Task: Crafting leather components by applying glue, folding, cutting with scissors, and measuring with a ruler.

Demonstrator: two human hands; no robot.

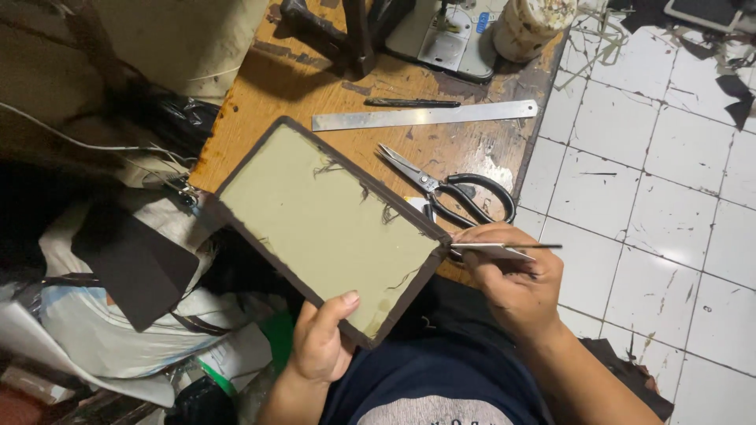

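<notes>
At the far left, a dark brown leather scrap point(134, 264) lies on a heap of bags and paper beside the worn wooden desk point(260, 94). The left hand point(321, 340) grips the near edge of a flat rectangular panel with an olive-green face and dark brown folded border point(327, 224), thumb on top, fingers clamped beneath; the panel rests tilted over the desk's edge. The border looks turned all round, though loose threads and frayed spots show, so finishing seems to remain. Black-handled scissors point(449, 189) and a steel ruler point(425, 116) lie beyond. The right hand point(512, 283) pinches a thin pointed tool point(504, 248) at the panel's right corner.
</notes>
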